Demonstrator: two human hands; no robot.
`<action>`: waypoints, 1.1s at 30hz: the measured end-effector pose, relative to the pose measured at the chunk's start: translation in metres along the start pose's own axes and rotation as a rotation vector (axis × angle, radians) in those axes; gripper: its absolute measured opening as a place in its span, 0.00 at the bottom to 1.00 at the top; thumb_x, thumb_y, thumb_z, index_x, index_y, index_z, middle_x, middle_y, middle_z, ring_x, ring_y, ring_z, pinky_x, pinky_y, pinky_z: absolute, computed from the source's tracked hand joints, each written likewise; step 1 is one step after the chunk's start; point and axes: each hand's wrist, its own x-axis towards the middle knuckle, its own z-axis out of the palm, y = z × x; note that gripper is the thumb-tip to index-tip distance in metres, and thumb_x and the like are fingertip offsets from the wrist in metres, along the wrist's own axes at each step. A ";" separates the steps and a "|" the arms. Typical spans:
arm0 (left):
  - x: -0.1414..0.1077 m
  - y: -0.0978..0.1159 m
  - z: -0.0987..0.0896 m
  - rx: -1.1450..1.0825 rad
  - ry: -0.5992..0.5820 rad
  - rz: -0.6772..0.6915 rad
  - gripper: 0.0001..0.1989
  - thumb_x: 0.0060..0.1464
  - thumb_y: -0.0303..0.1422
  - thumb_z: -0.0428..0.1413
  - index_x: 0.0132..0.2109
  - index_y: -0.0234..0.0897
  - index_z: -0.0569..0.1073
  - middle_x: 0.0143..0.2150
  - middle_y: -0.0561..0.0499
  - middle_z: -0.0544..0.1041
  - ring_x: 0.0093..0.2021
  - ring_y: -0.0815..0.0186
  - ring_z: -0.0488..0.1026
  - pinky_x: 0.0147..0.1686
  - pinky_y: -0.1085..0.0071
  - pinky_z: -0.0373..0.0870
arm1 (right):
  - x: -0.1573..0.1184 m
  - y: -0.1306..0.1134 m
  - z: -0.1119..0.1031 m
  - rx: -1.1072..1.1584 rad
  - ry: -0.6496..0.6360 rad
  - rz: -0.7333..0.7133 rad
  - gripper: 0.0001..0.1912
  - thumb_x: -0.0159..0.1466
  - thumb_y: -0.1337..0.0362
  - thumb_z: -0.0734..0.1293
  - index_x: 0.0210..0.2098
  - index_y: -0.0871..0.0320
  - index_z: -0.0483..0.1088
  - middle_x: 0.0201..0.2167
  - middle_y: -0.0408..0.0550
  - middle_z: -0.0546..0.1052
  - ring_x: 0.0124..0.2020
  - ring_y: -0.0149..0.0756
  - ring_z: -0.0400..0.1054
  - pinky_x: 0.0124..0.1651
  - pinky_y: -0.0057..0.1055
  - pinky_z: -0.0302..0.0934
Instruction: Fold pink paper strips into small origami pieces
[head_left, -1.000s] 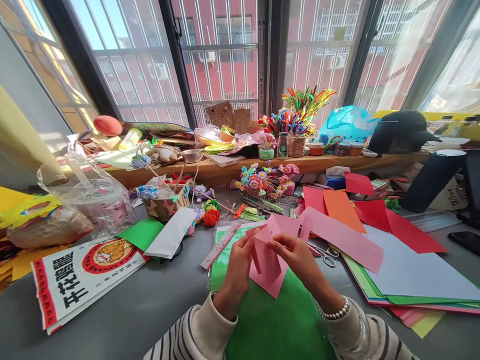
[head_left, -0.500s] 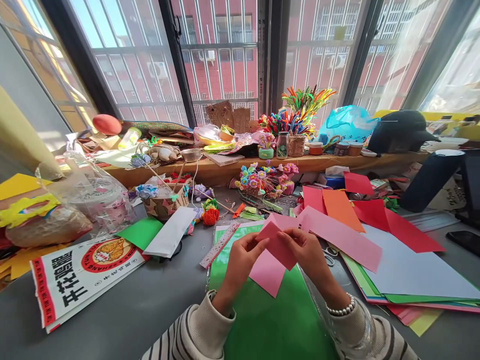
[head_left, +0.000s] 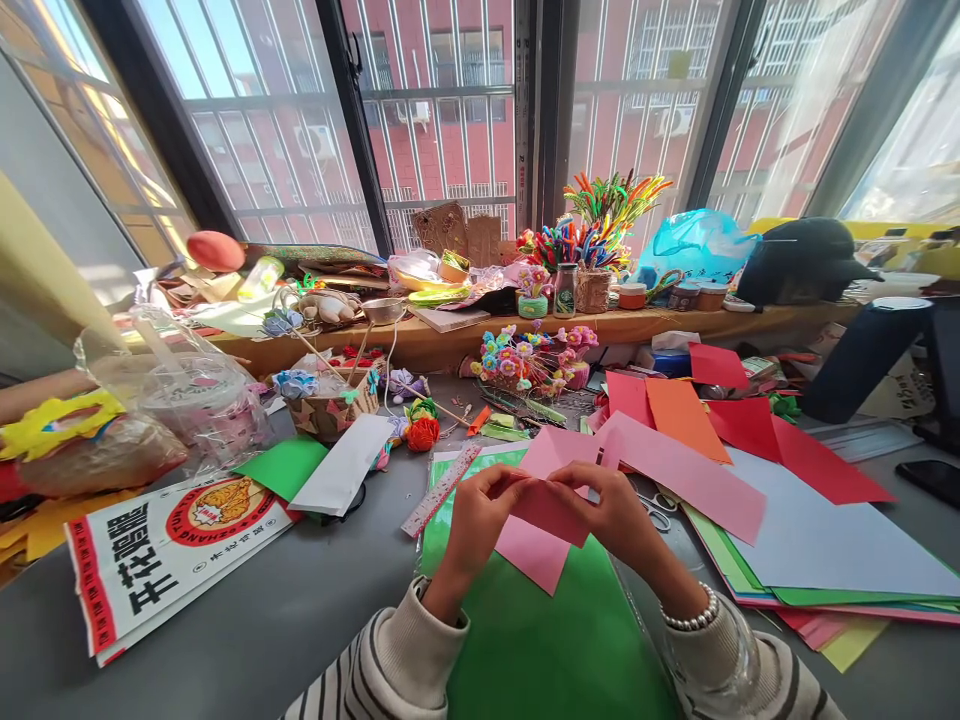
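A piece of pink paper (head_left: 553, 512) is held up between my two hands, over a green sheet (head_left: 555, 640) in a clear sleeve. My left hand (head_left: 484, 515) pinches its upper edge between thumb and fingers. Close beside it, my right hand (head_left: 600, 505) grips the same edge, the fingertips of both hands almost meeting. Beneath the held piece, another pink square (head_left: 534, 555) lies on the green sheet. More pink paper (head_left: 559, 450) shows just behind my fingers. Scissors (head_left: 658, 510) rest right of my right hand, partly covered by a long pink strip (head_left: 694, 480).
A ruler (head_left: 441, 490) lies left of the green sheet. Stacked coloured paper (head_left: 832, 540) spreads to the right. Left are a printed paper bag (head_left: 180, 550), a white folded paper (head_left: 341, 465) and a plastic-wrapped cup (head_left: 199, 400). What looks like another person's forearm (head_left: 41, 395) enters at left.
My fingertips have come together along the pink paper's upper edge, and the paper has turned to lie more level. At far left, the yellow sheet has gone from view near the forearm.
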 end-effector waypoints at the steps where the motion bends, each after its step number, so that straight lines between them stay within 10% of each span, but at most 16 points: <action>1: 0.001 0.000 -0.001 -0.002 0.025 -0.008 0.09 0.43 0.36 0.54 0.28 0.34 0.73 0.25 0.50 0.73 0.29 0.66 0.69 0.29 0.74 0.64 | 0.000 0.001 -0.001 -0.012 0.003 0.002 0.10 0.57 0.63 0.59 0.28 0.58 0.71 0.26 0.46 0.74 0.29 0.34 0.66 0.30 0.27 0.59; 14: 0.004 -0.009 -0.002 -0.049 0.236 -0.008 0.11 0.43 0.39 0.53 0.28 0.33 0.70 0.24 0.52 0.70 0.27 0.69 0.67 0.27 0.76 0.62 | 0.002 0.019 -0.012 -0.026 0.327 0.123 0.12 0.56 0.59 0.59 0.31 0.59 0.69 0.30 0.49 0.75 0.32 0.37 0.68 0.36 0.32 0.61; 20: -0.001 -0.002 0.004 -0.035 0.096 0.011 0.10 0.45 0.37 0.52 0.28 0.33 0.71 0.26 0.51 0.72 0.29 0.67 0.67 0.29 0.75 0.63 | 0.002 0.008 0.001 -0.053 0.029 -0.029 0.10 0.57 0.60 0.59 0.29 0.57 0.71 0.27 0.47 0.74 0.29 0.35 0.66 0.29 0.28 0.59; 33: 0.002 -0.006 0.001 -0.031 0.048 -0.022 0.11 0.42 0.37 0.54 0.29 0.33 0.73 0.28 0.48 0.75 0.31 0.64 0.70 0.31 0.73 0.66 | 0.001 0.007 0.002 -0.101 0.029 -0.041 0.11 0.58 0.62 0.58 0.29 0.57 0.71 0.27 0.47 0.73 0.31 0.36 0.66 0.33 0.29 0.58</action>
